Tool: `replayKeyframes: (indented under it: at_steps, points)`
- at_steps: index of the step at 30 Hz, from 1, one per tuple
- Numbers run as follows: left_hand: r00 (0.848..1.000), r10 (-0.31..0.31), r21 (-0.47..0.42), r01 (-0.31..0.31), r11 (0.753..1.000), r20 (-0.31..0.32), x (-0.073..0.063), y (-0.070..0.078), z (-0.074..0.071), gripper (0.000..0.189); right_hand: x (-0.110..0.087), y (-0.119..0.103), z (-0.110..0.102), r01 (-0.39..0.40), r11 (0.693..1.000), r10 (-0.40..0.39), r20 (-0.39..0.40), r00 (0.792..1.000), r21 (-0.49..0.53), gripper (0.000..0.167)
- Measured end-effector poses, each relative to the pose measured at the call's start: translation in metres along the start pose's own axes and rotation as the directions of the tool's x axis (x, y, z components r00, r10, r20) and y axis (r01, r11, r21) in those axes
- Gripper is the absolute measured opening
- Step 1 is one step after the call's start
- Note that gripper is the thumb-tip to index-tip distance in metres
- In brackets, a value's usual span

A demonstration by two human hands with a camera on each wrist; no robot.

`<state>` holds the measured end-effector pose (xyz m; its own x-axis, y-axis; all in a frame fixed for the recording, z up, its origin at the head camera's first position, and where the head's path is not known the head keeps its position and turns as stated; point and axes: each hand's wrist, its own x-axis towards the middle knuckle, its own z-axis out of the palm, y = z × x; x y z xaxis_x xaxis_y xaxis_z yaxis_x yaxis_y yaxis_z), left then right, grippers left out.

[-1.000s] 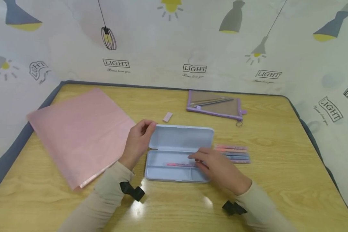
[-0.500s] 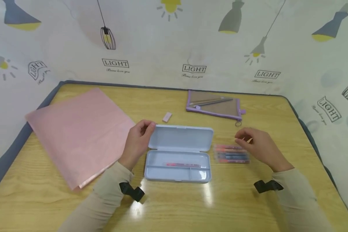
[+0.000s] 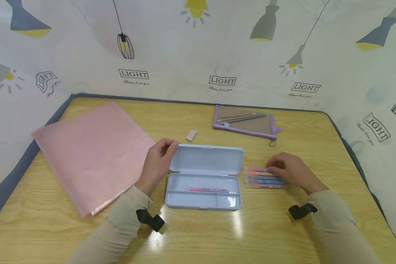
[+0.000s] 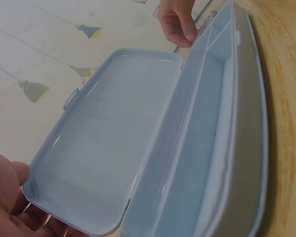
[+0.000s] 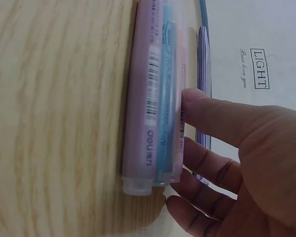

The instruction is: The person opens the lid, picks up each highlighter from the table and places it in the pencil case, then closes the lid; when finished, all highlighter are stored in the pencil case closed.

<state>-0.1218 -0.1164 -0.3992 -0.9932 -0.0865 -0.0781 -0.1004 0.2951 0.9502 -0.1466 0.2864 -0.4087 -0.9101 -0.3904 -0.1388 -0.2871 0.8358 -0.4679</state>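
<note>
A light-blue pencil case [image 3: 191, 201] stands open on the table, a pink pen [image 3: 209, 190] lying in its long rear compartment. My left hand [image 3: 158, 161] holds the raised lid [image 3: 206, 159] by its upper left corner, thumb on the inner side in the left wrist view. To the right of the case lies a row of several capped highlighters [image 3: 264, 181] in pink, orange, blue and purple. Over the row's far right end, my right hand [image 3: 293, 171] pinches the farthest, pink highlighter [image 5: 179, 118], thumb on one side and curled fingers at the other.
A large pink sheet [image 3: 95, 154] covers the table's left part. Behind the case lies a small pale eraser [image 3: 191, 135]. Farther back is a purple-edged zip pouch [image 3: 250, 126] with pencils on it. Patterned cloth [image 3: 175, 47] rises behind the table.
My right hand has left the inside of the pencil case, moved right, then lowered onto the highlighters. The pink pen stays in the case. My left hand has kept its hold on the lid.
</note>
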Motion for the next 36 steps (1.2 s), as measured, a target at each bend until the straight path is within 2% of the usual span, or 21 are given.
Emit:
replayKeyframes:
  at_steps: [6, 11, 17, 21, 26, 30, 33, 36]
  points:
    - [1.000, 0.004, -0.002, -0.004, 1.000, 0.003, 0.001, 0.000, 0.000, 0.034, 0.004, -0.002, -0.002, 0.010, 1.000, -0.010, 0.017, 1.000, -0.014, 0.010]
    - [1.000, -0.005, -0.001, 0.005, 1.000, 0.004, -0.001, -0.001, 0.000, 0.032, 0.004, -0.001, 0.002, 0.024, 1.000, -0.024, -0.004, 1.000, 0.001, 0.010]
    - [1.000, -0.003, 0.005, 0.003, 1.000, 0.018, -0.004, -0.005, 0.002, 0.031, -0.008, 0.000, 0.009, 0.040, 0.999, -0.040, -0.050, 0.998, 0.008, 0.010]
    - [0.999, 0.001, -0.004, 0.000, 1.000, 0.032, -0.005, -0.004, 0.002, 0.031, -0.021, -0.006, 0.005, 0.075, 0.997, -0.076, -0.105, 0.992, -0.011, 0.009]
    - [0.999, 0.019, -0.003, -0.018, 1.000, 0.026, -0.004, -0.004, 0.001, 0.032, -0.032, -0.034, -0.010, 0.162, 0.983, -0.174, -0.175, 0.969, -0.082, 0.009]
    - [1.000, 0.019, -0.005, -0.019, 1.000, 0.014, -0.002, -0.003, 0.000, 0.032, -0.031, -0.072, -0.017, 0.204, 0.970, -0.224, -0.158, 0.962, -0.135, 0.012]
    - [1.000, 0.018, -0.012, -0.018, 1.000, 0.009, -0.002, -0.002, -0.001, 0.031, -0.025, -0.099, -0.010, 0.232, 0.957, -0.256, -0.133, 0.957, -0.172, 0.012]
    - [1.000, 0.020, -0.016, -0.020, 1.000, 0.007, -0.001, -0.002, -0.001, 0.031, -0.018, -0.120, 0.007, 0.268, 0.943, -0.297, -0.139, 0.945, -0.196, 0.010]
